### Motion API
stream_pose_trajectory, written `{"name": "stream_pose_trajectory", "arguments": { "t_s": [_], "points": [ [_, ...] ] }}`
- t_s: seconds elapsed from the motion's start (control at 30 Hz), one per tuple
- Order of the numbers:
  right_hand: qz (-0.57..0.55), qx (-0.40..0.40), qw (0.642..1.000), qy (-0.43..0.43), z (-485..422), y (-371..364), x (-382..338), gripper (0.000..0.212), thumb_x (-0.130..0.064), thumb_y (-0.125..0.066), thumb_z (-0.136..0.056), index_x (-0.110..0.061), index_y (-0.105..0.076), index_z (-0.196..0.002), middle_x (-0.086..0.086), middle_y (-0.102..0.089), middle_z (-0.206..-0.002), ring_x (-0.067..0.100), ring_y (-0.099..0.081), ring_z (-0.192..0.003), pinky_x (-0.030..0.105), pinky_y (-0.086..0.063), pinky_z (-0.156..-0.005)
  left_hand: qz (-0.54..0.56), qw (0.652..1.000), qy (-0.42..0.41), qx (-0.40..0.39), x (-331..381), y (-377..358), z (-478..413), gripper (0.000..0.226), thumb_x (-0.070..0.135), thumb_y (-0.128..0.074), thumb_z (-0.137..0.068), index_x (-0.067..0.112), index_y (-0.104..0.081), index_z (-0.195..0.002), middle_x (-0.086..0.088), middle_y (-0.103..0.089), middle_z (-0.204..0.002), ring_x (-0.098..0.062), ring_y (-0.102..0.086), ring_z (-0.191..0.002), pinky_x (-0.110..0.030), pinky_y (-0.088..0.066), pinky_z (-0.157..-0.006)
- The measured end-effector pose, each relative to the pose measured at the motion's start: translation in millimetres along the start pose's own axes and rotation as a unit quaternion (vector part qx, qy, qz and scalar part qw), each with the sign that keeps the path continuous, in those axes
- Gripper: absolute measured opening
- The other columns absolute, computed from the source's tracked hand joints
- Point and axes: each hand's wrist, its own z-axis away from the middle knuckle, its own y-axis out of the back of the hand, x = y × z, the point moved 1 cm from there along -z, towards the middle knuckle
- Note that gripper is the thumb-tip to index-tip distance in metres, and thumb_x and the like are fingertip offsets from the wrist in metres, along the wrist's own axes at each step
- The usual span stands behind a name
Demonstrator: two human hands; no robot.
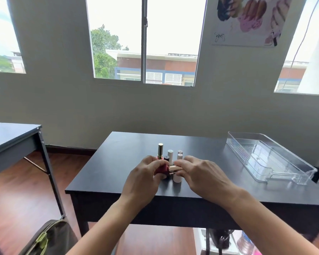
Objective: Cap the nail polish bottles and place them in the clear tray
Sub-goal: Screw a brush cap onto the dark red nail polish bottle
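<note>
My left hand (143,178) grips a red nail polish bottle (162,169), held tilted above the dark table (118,162). My right hand (201,176) pinches its gold cap (175,169) at the bottle's neck. Behind my hands stands a cluster of bottles: a red one with a tall gold cap (160,150), a dark-capped one (166,158), a white-capped one (170,155) and two with pale pink caps (180,154). A pale pink bottle (177,178) stands just under my right fingers. The clear tray (265,157) sits at the table's right and holds nothing.
A second dark table (11,138) stands to the left across a gap of wooden floor. A green-trimmed bag (50,238) lies at the lower left. Items sit under the table at the lower right. A wall with windows lies behind the table.
</note>
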Motion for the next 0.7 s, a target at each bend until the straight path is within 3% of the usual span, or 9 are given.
{"name": "stream_pose_trajectory", "arguments": {
  "t_s": [0.1, 0.23, 0.33, 0.43, 0.6, 0.7],
  "points": [
    [0.031, -0.017, 0.999, -0.004, -0.6, -1.7, -1.2, 0.027, -0.043, -0.043, -0.096, -0.026, -0.058, -0.112, -0.003, -0.061, -0.102, 0.026, -0.065, -0.081, 0.035, -0.05, -0.065, -0.018, 1.0, -0.017, 0.007, 2.1, 2.5, -1.3, 0.033, 0.015, -0.07, -0.083, 0.032, -0.067, -0.11, 0.018, -0.057, -0.101, 0.0, -0.051, -0.077, -0.01, -0.039, -0.073],
    [0.006, -0.019, 0.999, -0.037, -1.8, -5.0, -4.7, 0.016, -0.032, -0.05, -0.094, -0.021, -0.059, -0.101, 0.001, -0.061, -0.091, 0.029, -0.063, -0.077, 0.033, -0.044, -0.062, -0.046, 0.998, -0.044, 0.015, 3.6, 1.6, 2.2, 0.03, 0.014, -0.069, -0.083, 0.029, -0.065, -0.108, 0.013, -0.057, -0.103, -0.005, -0.054, -0.084, -0.02, -0.046, -0.072],
    [-0.042, -0.04, 0.995, -0.075, -2.5, -8.0, -5.4, 0.015, -0.028, -0.05, -0.094, -0.018, -0.061, -0.098, 0.003, -0.063, -0.091, 0.028, -0.061, -0.081, 0.038, -0.049, -0.07, -0.078, 0.995, -0.059, 0.023, 5.0, -1.3, 6.9, 0.027, 0.014, -0.067, -0.084, 0.023, -0.063, -0.109, 0.007, -0.056, -0.105, -0.014, -0.057, -0.096, -0.031, -0.053, -0.072],
    [-0.09, -0.048, 0.99, -0.097, -2.9, -10.1, -6.1, 0.018, -0.028, -0.051, -0.094, -0.017, -0.065, -0.095, 0.004, -0.066, -0.091, 0.025, -0.061, -0.081, 0.038, -0.05, -0.075, -0.108, 0.991, -0.074, 0.034, 6.8, -4.4, 12.2, 0.026, 0.013, -0.067, -0.083, 0.019, -0.064, -0.108, 0.001, -0.057, -0.103, -0.019, -0.059, -0.095, -0.037, -0.055, -0.068],
    [-0.132, -0.066, 0.98, -0.131, -2.8, -13.2, -5.8, 0.017, -0.028, -0.056, -0.092, -0.018, -0.068, -0.089, 0.004, -0.067, -0.08, 0.024, -0.058, -0.074, 0.035, -0.048, -0.069, -0.139, 0.986, -0.082, 0.036, 5.1, -9.0, 19.8, 0.029, 0.011, -0.072, -0.079, 0.017, -0.064, -0.106, -0.002, -0.058, -0.098, -0.021, -0.062, -0.087, -0.034, -0.057, -0.061],
    [-0.166, -0.057, 0.974, -0.14, -2.1, -13.6, -5.1, 0.015, -0.03, -0.059, -0.089, -0.022, -0.069, -0.082, -0.008, -0.057, -0.064, 0.012, -0.051, -0.063, 0.028, -0.039, -0.059, -0.113, 0.991, -0.066, 0.029, 0.8, -9.6, 17.1, 0.027, 0.014, -0.069, -0.082, 0.021, -0.063, -0.107, 0.002, -0.058, -0.101, -0.019, -0.06, -0.09, -0.029, -0.054, -0.065]
  ]
}}
